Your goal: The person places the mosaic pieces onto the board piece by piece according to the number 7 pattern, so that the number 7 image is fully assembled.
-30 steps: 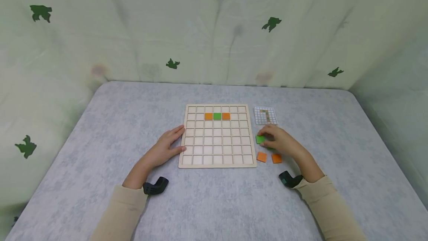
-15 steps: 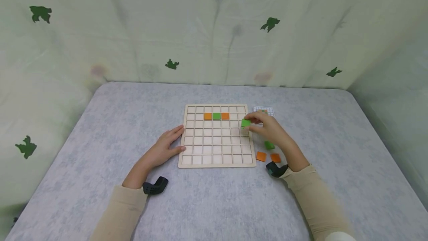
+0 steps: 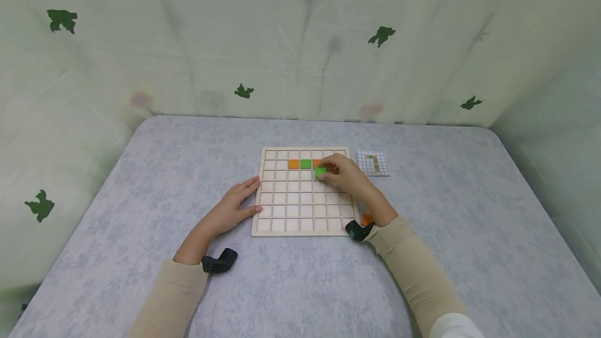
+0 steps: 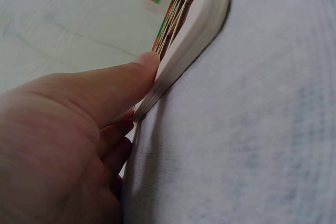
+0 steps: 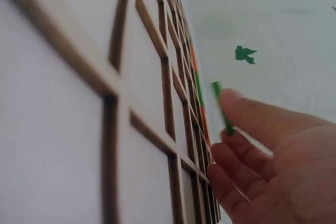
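Note:
A wooden grid board lies on the table. In one of its upper rows sit an orange tile, a green tile and a second orange tile, the last partly covered by fingers. My right hand pinches another green tile between thumb and fingers, just below that second orange tile. From the right wrist, the pinched tile looks tilted and raised off the board. My left hand rests at the board's left edge, fingers extended and thumb touching the rim.
Right of the board lies a small printed card with a coloured grid pattern. A loose orange tile peeks out beside my right wrist, which hides the area behind it. A pale curtain with green shapes hangs beyond the table's back edge.
My right hand has picked up a green tile from beside the board and carried it left over the grid. The card is uncovered again. My left hand stays in place.

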`<action>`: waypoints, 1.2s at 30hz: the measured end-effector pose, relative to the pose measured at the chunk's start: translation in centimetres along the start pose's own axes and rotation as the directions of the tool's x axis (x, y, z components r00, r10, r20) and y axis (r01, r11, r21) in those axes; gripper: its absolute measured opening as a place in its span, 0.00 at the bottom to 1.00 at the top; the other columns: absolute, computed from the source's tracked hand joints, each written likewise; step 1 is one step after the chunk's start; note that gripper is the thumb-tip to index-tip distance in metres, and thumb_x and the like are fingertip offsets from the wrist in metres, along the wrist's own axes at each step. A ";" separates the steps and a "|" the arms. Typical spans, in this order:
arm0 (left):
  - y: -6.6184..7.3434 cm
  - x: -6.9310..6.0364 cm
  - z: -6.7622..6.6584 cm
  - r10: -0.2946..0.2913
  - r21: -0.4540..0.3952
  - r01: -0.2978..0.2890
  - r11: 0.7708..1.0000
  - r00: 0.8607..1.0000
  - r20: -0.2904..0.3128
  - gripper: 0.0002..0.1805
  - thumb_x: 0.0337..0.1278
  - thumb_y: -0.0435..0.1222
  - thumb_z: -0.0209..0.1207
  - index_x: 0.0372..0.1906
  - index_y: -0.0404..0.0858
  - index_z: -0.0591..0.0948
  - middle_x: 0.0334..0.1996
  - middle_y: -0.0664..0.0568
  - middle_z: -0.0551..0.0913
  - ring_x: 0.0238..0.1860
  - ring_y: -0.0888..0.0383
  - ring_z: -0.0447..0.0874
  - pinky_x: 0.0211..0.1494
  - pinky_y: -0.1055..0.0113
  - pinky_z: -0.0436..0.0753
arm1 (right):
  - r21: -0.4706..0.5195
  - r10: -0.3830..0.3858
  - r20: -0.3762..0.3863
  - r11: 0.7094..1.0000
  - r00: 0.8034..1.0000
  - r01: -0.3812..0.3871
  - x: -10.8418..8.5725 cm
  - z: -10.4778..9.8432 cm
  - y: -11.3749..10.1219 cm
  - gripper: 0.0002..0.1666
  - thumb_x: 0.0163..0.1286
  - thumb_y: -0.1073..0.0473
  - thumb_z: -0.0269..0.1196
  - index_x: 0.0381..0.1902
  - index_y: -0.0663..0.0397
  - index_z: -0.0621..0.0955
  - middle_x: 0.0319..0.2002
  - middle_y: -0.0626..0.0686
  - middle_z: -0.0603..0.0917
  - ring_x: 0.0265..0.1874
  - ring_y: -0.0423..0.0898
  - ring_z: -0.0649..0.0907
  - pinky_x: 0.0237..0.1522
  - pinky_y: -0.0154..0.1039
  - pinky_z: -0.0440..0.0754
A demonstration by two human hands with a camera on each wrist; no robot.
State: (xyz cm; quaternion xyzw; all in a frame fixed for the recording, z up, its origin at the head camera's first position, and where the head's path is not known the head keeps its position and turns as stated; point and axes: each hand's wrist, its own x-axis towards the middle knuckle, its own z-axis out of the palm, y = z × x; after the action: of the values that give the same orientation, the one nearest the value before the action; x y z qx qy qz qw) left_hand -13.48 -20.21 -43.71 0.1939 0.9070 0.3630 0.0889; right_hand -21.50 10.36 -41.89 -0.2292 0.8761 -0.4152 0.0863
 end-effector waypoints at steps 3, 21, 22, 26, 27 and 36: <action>0.0 0.1 0.0 0.006 0.002 -0.006 1.000 1.000 -0.002 0.39 0.56 0.44 0.58 0.68 0.34 0.56 0.68 0.45 0.50 0.67 0.41 0.42 0.62 0.43 0.47 | -0.030 0.001 0.015 1.000 1.000 -0.001 0.1 0.4 0.4 0.16 0.60 0.59 0.63 0.46 0.57 0.78 0.42 0.52 0.76 0.40 0.45 0.74 0.43 0.38 0.73; 0.3 0.0 0.0 0.009 -0.016 -0.009 1.000 1.000 -0.004 0.38 0.56 0.43 0.58 0.67 0.33 0.56 0.68 0.45 0.50 0.67 0.42 0.42 0.63 0.44 0.47 | -0.014 0.007 0.005 1.000 1.000 -0.007 -1.1 -1.8 -1.2 0.22 0.61 0.59 0.62 0.52 0.59 0.75 0.48 0.56 0.75 0.45 0.50 0.73 0.48 0.43 0.71; 0.3 0.0 0.0 0.009 -0.013 -0.009 1.000 1.000 -0.005 0.38 0.56 0.43 0.58 0.67 0.33 0.56 0.68 0.44 0.51 0.67 0.42 0.42 0.63 0.44 0.47 | -0.006 -0.005 -0.005 1.000 1.000 0.005 -1.5 -2.2 -1.3 0.22 0.61 0.58 0.62 0.53 0.59 0.75 0.49 0.57 0.75 0.46 0.51 0.73 0.48 0.44 0.71; 0.3 -0.1 0.0 0.010 -0.011 -0.010 1.000 1.000 -0.008 0.38 0.56 0.42 0.58 0.67 0.32 0.56 0.68 0.44 0.51 0.67 0.42 0.43 0.62 0.44 0.48 | -0.030 -0.058 -0.024 0.998 0.998 0.057 -3.6 -3.8 -1.3 0.25 0.60 0.58 0.63 0.54 0.59 0.73 0.50 0.58 0.74 0.48 0.53 0.73 0.49 0.45 0.70; 0.2 -0.1 0.0 0.012 -0.009 -0.012 1.000 1.000 -0.008 0.38 0.56 0.42 0.58 0.67 0.32 0.56 0.68 0.44 0.51 0.67 0.42 0.43 0.62 0.44 0.48 | -0.038 -0.056 -0.027 0.998 0.998 0.055 -4.2 -4.1 -1.3 0.25 0.60 0.57 0.63 0.55 0.59 0.73 0.50 0.58 0.74 0.48 0.53 0.73 0.49 0.45 0.70; 0.1 0.0 0.1 0.013 -0.003 -0.013 1.000 1.000 -0.013 0.38 0.56 0.43 0.58 0.67 0.33 0.57 0.68 0.45 0.51 0.67 0.42 0.44 0.62 0.44 0.49 | -0.070 -0.064 -0.012 0.996 0.998 0.063 -9.7 -4.9 0.1 0.28 0.57 0.56 0.65 0.55 0.59 0.73 0.51 0.55 0.74 0.46 0.53 0.74 0.46 0.48 0.72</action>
State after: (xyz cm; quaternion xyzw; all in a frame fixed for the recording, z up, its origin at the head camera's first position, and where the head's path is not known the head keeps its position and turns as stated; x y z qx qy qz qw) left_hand -13.43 -20.14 -43.71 0.1971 0.9057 0.3664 0.0809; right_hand -14.68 18.38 -39.22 -0.2568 0.8829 -0.3888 0.0587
